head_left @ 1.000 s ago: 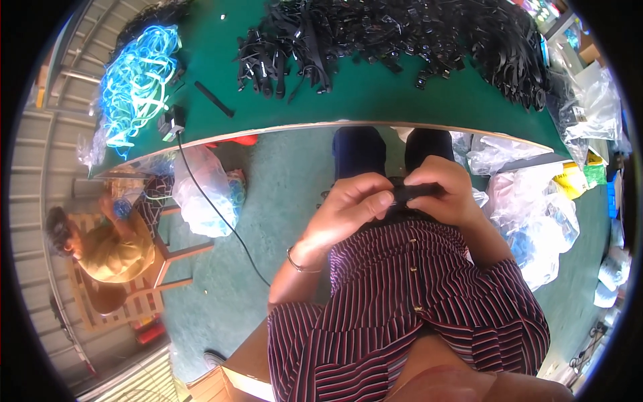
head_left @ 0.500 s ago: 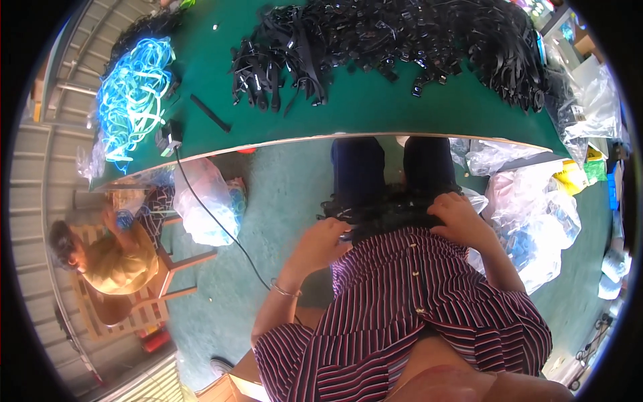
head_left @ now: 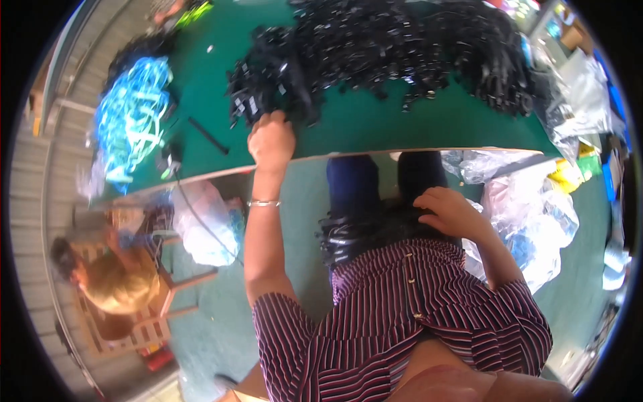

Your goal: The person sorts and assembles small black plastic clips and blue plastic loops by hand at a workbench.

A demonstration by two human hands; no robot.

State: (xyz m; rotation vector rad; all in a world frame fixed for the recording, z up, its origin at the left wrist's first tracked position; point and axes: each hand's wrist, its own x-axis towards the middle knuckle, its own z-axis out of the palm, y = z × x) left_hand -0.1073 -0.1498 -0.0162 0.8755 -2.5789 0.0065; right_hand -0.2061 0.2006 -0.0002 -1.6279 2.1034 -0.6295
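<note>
My left hand (head_left: 271, 141) reaches over the green table at the near left end of a big heap of black straps (head_left: 362, 50). Its fingers are curled onto the strap ends, and the fingertips are hidden. More black straps (head_left: 348, 234) lie across my lap. Above their right side hovers my right hand (head_left: 447, 211), fingers and thumb apart, with nothing in it. The straps in the heap carry small shiny parts, too blurred to tell apart.
On the green table (head_left: 201, 161) lie one loose black strip (head_left: 208, 136) and a bundle of light blue cords (head_left: 137, 110). A dark cable (head_left: 201, 218) hangs off the edge. Full plastic bags (head_left: 529, 221) stand at right. A person (head_left: 124, 278) sits at left.
My left hand has left my lap and gone forward to the strap heap on the table. My right hand has lifted slightly and moved a little left. The view has shifted slightly.
</note>
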